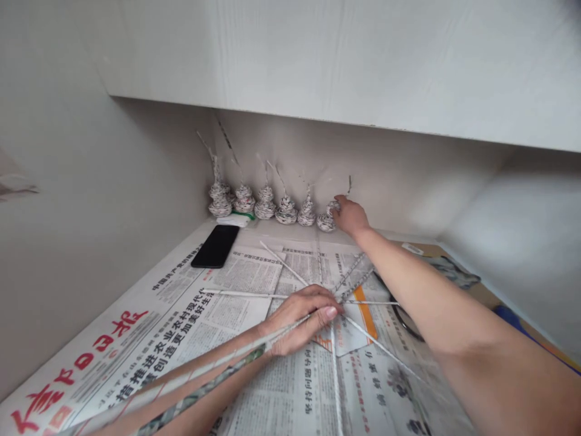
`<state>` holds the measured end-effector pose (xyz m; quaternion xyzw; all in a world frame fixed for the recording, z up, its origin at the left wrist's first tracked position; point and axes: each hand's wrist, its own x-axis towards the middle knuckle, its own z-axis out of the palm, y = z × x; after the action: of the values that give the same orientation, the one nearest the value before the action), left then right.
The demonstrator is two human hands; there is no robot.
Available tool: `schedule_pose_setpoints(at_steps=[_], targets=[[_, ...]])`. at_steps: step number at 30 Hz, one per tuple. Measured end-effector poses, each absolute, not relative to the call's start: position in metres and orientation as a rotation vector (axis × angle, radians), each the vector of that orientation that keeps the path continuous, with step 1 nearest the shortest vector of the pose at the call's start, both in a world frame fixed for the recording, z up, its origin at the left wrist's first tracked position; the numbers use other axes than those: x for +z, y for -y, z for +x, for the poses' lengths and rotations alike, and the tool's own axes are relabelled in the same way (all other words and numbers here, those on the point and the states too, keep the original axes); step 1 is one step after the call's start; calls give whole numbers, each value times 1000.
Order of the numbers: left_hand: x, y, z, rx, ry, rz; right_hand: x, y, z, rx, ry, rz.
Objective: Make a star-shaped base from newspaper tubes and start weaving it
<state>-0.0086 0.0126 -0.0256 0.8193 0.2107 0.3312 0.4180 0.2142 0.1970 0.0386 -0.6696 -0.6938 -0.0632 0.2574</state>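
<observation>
My left hand [305, 316] is closed around the middle of several thin rolled paper sticks [336, 375], which cross under its fingers and fan out like spokes over the newspaper. Two longer paper sticks [200, 396] run back from it along my left forearm. My right hand [353, 217] is stretched to the back, its fingers closed on the top of a small woven paper gourd [325, 223], the rightmost in a row. Its lower bulge shows; the fingers hide part of the neck. More woven paper gourds [286, 211] with upright stems stand to its left.
Newspaper [181, 339] covers the surface. A black phone [215, 246] lies at the left, near a white packet with a green edge [233, 218]. A dark looped handle [405, 321] shows beneath my right forearm. A white overhanging panel [336, 66] spans above the gourds.
</observation>
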Motion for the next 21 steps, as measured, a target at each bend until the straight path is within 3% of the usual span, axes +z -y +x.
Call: schedule_pose_setpoints(at_steps=[21], targets=[[-24, -14, -10, 867, -496, 2051, -6, -209, 209, -31, 1983, -1686]])
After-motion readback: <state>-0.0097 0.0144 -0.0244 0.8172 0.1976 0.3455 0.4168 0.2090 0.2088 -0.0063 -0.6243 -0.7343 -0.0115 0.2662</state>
